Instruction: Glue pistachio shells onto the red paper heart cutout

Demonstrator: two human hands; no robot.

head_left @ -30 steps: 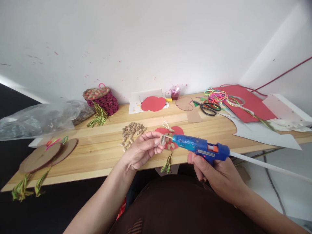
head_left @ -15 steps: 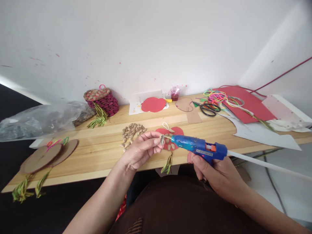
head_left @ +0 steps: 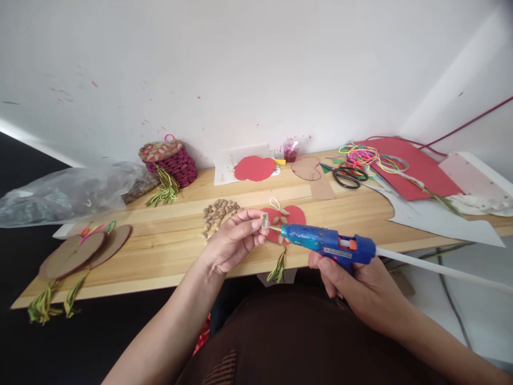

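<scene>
Between the thumb and fingers of my left hand point(head_left: 234, 238) is a small tan nutshell point(head_left: 265, 220), its pale side turned to the right. My right hand point(head_left: 363, 283) grips a blue hot glue gun point(head_left: 316, 240) by the handle, with a white glue stick point(head_left: 420, 260) coming out of its back. The metal nozzle points left and ends right by the nutshell; I cannot tell whether they touch. Below and behind lies a red heart-shaped piece point(head_left: 297, 215) with several shells on it, a white loop on top and a green tassel point(head_left: 277, 267). A pile of shells point(head_left: 220, 211) lies behind my left hand.
On the wooden table point(head_left: 172, 256) stand a shell-topped purple box point(head_left: 172, 168) and a plastic bag point(head_left: 64, 195). Cardboard shapes point(head_left: 76, 254) lie left. At the back are a red cutout point(head_left: 254, 168), a cup point(head_left: 290, 151), scissors point(head_left: 347, 175) and coloured cords point(head_left: 360, 155).
The nozzle has come away from the top of the nutshell to its lower right edge. My left hand has tipped the shell up slightly. The view has shifted a little.
</scene>
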